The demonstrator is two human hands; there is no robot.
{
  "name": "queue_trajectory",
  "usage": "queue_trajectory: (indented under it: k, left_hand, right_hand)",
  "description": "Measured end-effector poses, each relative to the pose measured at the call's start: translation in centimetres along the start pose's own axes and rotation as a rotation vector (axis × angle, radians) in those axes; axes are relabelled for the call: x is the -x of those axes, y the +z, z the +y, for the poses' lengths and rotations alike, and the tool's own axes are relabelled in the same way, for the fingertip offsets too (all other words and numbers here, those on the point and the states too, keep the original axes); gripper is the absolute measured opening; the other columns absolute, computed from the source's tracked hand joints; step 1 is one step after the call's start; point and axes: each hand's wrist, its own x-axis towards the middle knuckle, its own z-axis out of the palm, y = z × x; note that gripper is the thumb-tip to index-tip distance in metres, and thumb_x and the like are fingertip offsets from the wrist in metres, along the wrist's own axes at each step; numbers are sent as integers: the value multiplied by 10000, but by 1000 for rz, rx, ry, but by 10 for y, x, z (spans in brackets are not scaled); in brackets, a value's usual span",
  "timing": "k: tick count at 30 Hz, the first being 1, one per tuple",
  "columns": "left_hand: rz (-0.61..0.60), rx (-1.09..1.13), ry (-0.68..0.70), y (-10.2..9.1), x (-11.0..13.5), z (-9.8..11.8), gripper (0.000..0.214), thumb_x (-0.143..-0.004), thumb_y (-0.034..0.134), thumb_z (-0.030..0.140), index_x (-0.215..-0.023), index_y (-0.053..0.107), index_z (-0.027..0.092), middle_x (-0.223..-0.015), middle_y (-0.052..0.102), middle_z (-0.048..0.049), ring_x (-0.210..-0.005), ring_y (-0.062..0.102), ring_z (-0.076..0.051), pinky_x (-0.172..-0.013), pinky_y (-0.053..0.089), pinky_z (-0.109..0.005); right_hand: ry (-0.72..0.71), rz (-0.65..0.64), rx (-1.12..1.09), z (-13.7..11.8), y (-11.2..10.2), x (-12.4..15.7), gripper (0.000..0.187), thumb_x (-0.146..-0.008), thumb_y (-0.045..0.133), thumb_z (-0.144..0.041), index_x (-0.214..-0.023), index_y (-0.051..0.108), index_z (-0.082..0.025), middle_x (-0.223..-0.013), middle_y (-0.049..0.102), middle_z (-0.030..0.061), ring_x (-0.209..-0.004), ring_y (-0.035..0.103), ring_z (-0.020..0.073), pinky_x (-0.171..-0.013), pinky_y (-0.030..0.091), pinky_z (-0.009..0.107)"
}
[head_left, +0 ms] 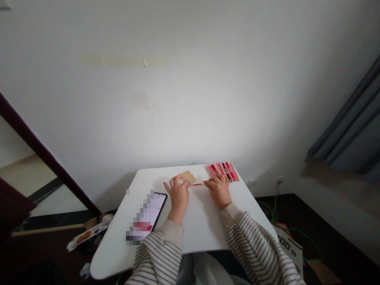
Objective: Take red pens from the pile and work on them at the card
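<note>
Stretched level between my two hands is a thin pen refill [196, 184], with a red section toward its left and a pale section toward its right. My left hand [178, 194] pinches its left end between thumb and forefinger, the other fingers spread. At the other end, the fingertips of my right hand [219, 190] are closed on it. Just behind my right hand lies a bundle of pens [224, 168], pink, red and black, partly hidden by the fingers. A tan piece of card or paper [188, 175] rests behind my left hand.
A phone [158, 204], its screen partly pixelated, lies on the left of the white table [118, 253]. The table's back edge is close to the wall [190, 130]. A printed carton [289, 245] and green cables [268, 209] are on the floor at right.
</note>
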Motion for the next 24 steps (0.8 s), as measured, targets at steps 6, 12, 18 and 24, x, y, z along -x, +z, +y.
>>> queue_trajectory:
  k: [6, 12, 18, 24]
  left_hand:
    - [21, 24, 12, 0, 0, 0, 165, -856, 566, 272, -856, 727, 309, -1205, 573, -43, -1186, 435, -264, -1104, 186, -691]
    - [29, 98, -64, -1, -3, 0, 228, -877, 547, 301, -1043, 699, 331, -1229, 574, -51, -1169, 475, -249, -1087, 270, -639]
    - [63, -121, -181, -5, -1, -6, 267, -863, 545, 309, -1092, 666, 245, -1211, 569, -98, -1173, 444, -297, -1044, 282, -661]
    - [44, -309, -242, -4, 2, -10, 258, -849, 515, 318, -963, 675, 151, -1123, 569, -127, -1119, 442, -312, -1006, 253, -717]
  right_hand:
    - [1, -24, -4, -3, -1, -1, 143, -873, 661, -258, -944, 753, -340, -895, 705, 6, -1037, 465, 223, -1034, 199, 461]
    - [29, -47, -13, -4, -4, -1, 138, -892, 638, -266, -932, 755, -326, -867, 721, 5, -1043, 487, 216, -1046, 183, 455]
    - [65, -23, -13, 0, -2, -1, 138, -883, 649, -253, -956, 751, -311, -884, 732, 9, -1052, 503, 224, -1039, 200, 457]
    - [88, -9, 6, 1, -1, 0, 132, -880, 651, -254, -940, 752, -315, -892, 733, 9, -1046, 504, 238, -1029, 201, 467]
